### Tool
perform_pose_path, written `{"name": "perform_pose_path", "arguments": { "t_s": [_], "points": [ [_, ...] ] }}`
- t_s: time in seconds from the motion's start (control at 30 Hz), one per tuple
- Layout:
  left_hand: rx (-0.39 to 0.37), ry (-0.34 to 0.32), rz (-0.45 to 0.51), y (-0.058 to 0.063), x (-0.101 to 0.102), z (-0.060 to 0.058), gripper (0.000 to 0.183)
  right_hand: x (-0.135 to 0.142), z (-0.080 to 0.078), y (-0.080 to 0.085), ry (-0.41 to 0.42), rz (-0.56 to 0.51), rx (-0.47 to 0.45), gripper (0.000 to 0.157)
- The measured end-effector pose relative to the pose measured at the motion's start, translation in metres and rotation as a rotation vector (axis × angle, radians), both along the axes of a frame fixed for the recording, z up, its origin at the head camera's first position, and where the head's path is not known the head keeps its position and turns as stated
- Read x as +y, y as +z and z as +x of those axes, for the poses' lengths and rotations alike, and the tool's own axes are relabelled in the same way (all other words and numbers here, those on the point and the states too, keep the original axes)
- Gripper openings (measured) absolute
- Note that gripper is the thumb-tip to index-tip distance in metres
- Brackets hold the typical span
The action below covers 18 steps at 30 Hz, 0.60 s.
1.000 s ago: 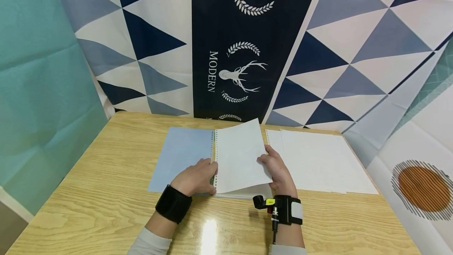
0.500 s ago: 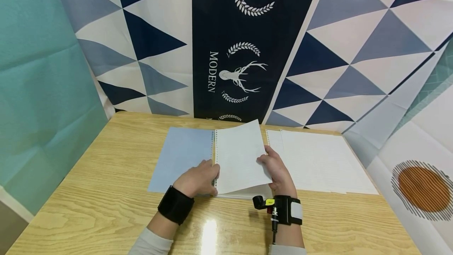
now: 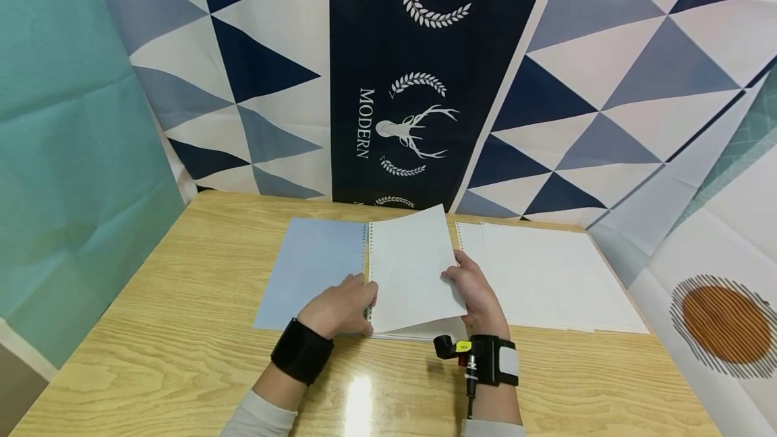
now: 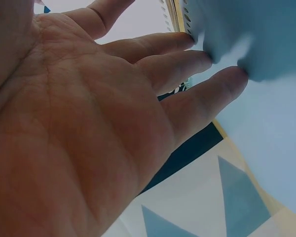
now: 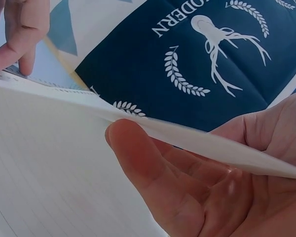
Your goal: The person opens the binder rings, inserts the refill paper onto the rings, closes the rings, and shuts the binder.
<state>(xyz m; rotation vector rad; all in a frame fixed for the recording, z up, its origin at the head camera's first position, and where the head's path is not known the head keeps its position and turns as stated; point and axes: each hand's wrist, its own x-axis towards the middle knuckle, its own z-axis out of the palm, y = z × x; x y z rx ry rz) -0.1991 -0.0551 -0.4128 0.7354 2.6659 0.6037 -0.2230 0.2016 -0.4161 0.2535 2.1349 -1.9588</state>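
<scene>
1. Sleeves (image 3: 261, 417), two, pale; at the head view's bottom edge.
2. Table (image 3: 170, 288), wood-grained, glossy; a bright reflection between the forearms.
3. Left band (image 3: 301, 351), black. Right band (image 3: 494, 359), black with a white patch; small camera (image 3: 445, 347) and cable attached.
4. Left hand (image 3: 340, 303), reaching in slantwise, back upward, astride the punched seam. The head view hides most of its fingertips; the left wrist view shows three fingers straight, slightly apart, tips pressed on the blue sheet.
5. Right hand (image 3: 476, 288), forearm nearly straight ahead, fingers clamped on the top sheet's right edge. The right wrist view gives that sheet nearly edge-on, running between the digits, with faint ruled lines on the paper at lower left.
6. Top sheet (image 3: 413, 275), white, punched along its left edge; right side raised and tilted, covering most of the stack.
7. Stack (image 3: 434, 329), white, flat on the table; near edge exposed.
8. Blue sheet (image 3: 318, 251), flat, left of the stack, punched edges facing; partly covered by the left hand.
9. Loose sheets (image 3: 552, 278), white, overlapping, right of the stack; left margin partly behind the right hand.
10. Backdrop (image 3: 388, 39), upright behind the table: triangles, dark panel, stag heads, "MODERN".
</scene>
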Motion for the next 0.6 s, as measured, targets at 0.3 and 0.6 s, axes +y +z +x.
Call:
{"name": "perform_pose_path", "arguments": {
  "t_s": [0.3,0.6],
  "points": [
    [0.001,0.000,0.011,0.0001,0.0007,0.0002,0.033,0.0023,0.0003,-0.0011,-0.008,-0.001,-0.026,0.067],
    [-0.004,0.000,0.008,-0.0006,0.0010,0.0013,0.031,0.0083,-0.0007,-0.0051,0.005,-0.034,-0.017,0.057]
  ]
}}
